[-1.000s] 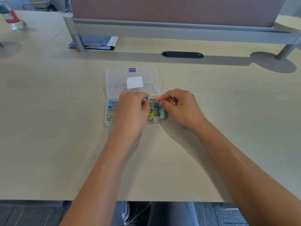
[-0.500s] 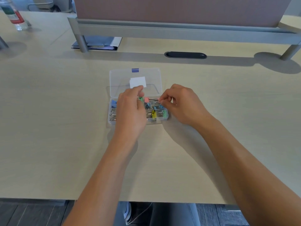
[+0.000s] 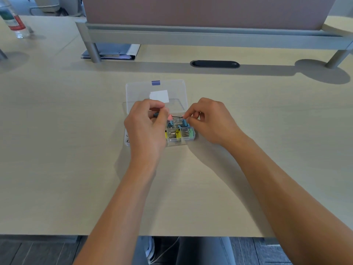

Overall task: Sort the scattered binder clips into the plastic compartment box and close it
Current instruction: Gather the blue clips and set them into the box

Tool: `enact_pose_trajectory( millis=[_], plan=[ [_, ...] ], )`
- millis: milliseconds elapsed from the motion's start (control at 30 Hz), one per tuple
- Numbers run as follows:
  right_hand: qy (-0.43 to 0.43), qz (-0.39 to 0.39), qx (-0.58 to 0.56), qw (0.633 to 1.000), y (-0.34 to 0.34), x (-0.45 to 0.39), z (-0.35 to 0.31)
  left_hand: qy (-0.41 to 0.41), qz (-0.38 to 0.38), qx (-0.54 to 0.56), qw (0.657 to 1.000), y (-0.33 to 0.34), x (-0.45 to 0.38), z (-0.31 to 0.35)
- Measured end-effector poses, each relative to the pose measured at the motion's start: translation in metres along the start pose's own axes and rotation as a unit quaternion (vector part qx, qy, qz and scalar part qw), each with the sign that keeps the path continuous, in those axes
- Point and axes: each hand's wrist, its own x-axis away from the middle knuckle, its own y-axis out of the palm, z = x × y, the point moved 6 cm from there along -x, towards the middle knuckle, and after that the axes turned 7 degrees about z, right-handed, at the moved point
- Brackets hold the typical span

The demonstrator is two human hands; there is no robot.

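Note:
A clear plastic compartment box (image 3: 181,142) lies open on the desk, its lid (image 3: 139,92) with a white label and blue latch folded back behind it. Blue, yellow and green binder clips (image 3: 178,133) fill its right-hand compartments. My left hand (image 3: 147,127) hovers over the box's left half and hides it. It pinches a pink binder clip (image 3: 169,117) at the body. My right hand (image 3: 210,121) pinches the wire handles of the same clip from the right. The clip hangs just above the rear compartments.
A grey metal partition rail (image 3: 210,35) crosses the back of the desk on round legs. A blue folder (image 3: 114,51) lies under it at left, a black cable slot (image 3: 214,64) sits behind the box, and a water bottle (image 3: 13,22) stands at far left.
Both hands lifted from inside the box. The left hand rose and now pinches a pink clip, and the right hand has taken hold of its wire handles.

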Motion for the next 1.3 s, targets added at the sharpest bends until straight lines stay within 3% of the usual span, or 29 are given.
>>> enact_pose_trajectory(
  millis=[133,500,600,767,900,1033,1300],
  plan=[
    [0.004,0.007,0.003,1.000,-0.001,0.001,0.001,-0.047,-0.012,0.039,0.998,0.000,0.002,-0.003],
    [0.063,0.046,-0.041,0.996,-0.009,0.001,0.004,-0.059,-0.015,0.054,0.997,0.006,0.001,-0.007],
    [0.101,0.094,-0.068,0.988,-0.021,0.003,0.014,-0.015,-0.055,0.038,0.998,0.020,0.001,0.000],
    [0.138,0.129,-0.097,0.977,-0.032,0.012,0.027,0.124,-0.130,-0.061,0.982,0.044,0.007,0.013],
    [0.148,0.138,-0.109,0.973,-0.034,0.015,0.032,0.158,-0.173,-0.095,0.968,0.050,0.012,0.011],
    [0.137,0.127,-0.114,0.976,-0.031,0.016,0.026,0.158,-0.126,-0.118,0.972,0.040,0.011,0.009],
    [0.041,0.015,-0.107,0.993,-0.009,0.020,0.000,0.097,-0.050,-0.136,0.985,0.000,0.018,0.000]
  ],
)
